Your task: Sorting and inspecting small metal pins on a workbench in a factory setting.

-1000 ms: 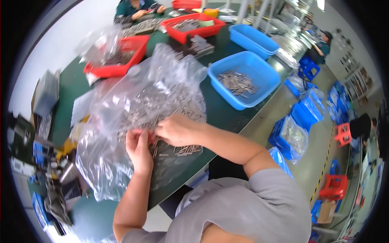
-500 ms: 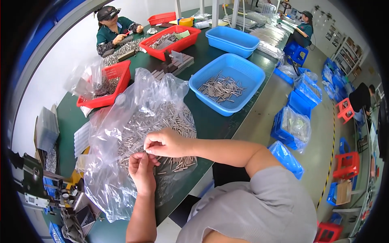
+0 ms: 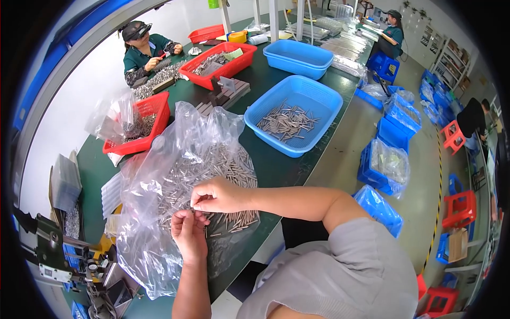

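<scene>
A clear plastic bag [image 3: 146,234] lies spread on the green table, with a heap of small metal pins [image 3: 234,165] on it. Over the near part of this heap my two hands meet, fingertips close together. My left hand [image 3: 187,231] is closed with thumb and fingers pinched. Just above it, my right hand [image 3: 218,195] pinches as well. Whatever lies between the fingertips is too small and too hidden to name. Beyond the heap to the right stands a blue perforated basket [image 3: 325,106] with similar pins [image 3: 287,121] in its bottom.
Behind it stand stacked blue baskets [image 3: 300,50]. Red baskets [image 3: 164,114] with metal parts and plastic bags sit left and further back. A metal fixture [image 3: 234,93] stands between them. Equipment [image 3: 58,244] occupies the near left. A co-worker [image 3: 146,50] handles parts across the table.
My view has shifted slightly, so the scene sits a little differently. Both hands stay pinched together over the heap, their fingers only slightly moved.
</scene>
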`<act>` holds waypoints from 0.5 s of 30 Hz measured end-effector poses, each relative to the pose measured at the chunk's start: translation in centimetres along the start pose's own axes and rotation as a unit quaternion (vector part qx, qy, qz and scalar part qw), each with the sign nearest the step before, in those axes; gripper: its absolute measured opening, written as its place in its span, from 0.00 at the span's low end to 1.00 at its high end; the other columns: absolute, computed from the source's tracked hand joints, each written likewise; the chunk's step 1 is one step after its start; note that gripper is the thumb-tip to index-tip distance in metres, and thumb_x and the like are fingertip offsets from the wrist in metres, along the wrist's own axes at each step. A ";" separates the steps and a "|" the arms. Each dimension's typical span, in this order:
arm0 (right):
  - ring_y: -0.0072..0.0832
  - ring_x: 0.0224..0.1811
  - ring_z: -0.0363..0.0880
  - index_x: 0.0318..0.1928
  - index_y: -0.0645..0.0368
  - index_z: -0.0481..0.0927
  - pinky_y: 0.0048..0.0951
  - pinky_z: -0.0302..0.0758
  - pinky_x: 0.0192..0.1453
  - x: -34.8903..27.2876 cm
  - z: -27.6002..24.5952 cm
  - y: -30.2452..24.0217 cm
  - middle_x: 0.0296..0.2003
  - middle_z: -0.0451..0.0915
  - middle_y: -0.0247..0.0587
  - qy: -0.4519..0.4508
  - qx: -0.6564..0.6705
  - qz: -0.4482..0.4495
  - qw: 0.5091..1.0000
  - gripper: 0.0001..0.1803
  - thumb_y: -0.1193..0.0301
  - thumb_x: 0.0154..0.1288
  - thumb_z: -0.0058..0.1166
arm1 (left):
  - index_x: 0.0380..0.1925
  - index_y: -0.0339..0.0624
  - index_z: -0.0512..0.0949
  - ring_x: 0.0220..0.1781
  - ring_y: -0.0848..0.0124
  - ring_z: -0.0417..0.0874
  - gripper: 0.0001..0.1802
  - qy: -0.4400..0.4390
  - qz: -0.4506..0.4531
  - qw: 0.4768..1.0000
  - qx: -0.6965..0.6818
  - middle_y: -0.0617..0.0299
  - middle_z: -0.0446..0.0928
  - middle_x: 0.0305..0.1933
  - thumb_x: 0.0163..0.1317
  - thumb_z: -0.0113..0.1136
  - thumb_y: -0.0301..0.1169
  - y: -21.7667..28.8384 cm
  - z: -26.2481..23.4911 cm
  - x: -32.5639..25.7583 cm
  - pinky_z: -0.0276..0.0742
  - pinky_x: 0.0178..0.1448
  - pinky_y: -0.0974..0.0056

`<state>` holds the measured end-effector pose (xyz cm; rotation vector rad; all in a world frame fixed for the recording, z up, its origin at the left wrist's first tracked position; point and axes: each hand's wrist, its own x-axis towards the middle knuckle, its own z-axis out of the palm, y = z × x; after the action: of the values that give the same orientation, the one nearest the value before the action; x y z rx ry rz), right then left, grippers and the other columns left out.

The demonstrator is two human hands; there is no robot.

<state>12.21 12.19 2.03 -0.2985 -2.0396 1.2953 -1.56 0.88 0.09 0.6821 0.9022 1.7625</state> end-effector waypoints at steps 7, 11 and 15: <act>0.27 0.31 0.83 0.32 0.61 0.80 0.26 0.76 0.36 0.0 -0.1 -0.4 0.29 0.84 0.40 0.011 -0.012 -0.014 1.000 0.05 0.74 0.55 0.60 | 0.36 0.38 0.71 0.32 0.69 0.79 0.02 -0.010 -0.009 1.000 -0.025 0.56 0.78 0.32 0.66 0.50 0.24 -0.1 -0.2 0.0 0.79 0.37 0.65; 0.24 0.32 0.82 0.34 0.63 0.80 0.25 0.76 0.37 -0.1 -0.1 -0.6 0.30 0.83 0.40 0.015 0.028 -0.011 0.999 0.06 0.74 0.57 0.60 | 0.36 0.38 0.71 0.32 0.69 0.80 0.02 -0.019 -0.008 0.999 -0.025 0.55 0.78 0.32 0.66 0.50 0.24 0.0 -0.1 0.0 0.80 0.37 0.65; 0.25 0.31 0.83 0.33 0.63 0.80 0.25 0.76 0.36 -0.1 0.1 -0.4 0.29 0.83 0.41 0.029 0.039 -0.012 0.999 0.06 0.74 0.56 0.60 | 0.36 0.38 0.71 0.31 0.69 0.80 0.02 -0.018 -0.012 0.999 -0.033 0.55 0.78 0.32 0.66 0.50 0.24 0.0 0.0 0.0 0.80 0.37 0.65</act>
<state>12.26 11.91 2.34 -0.2723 -1.9327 1.3328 -1.52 0.84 0.08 0.6555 0.8206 1.7466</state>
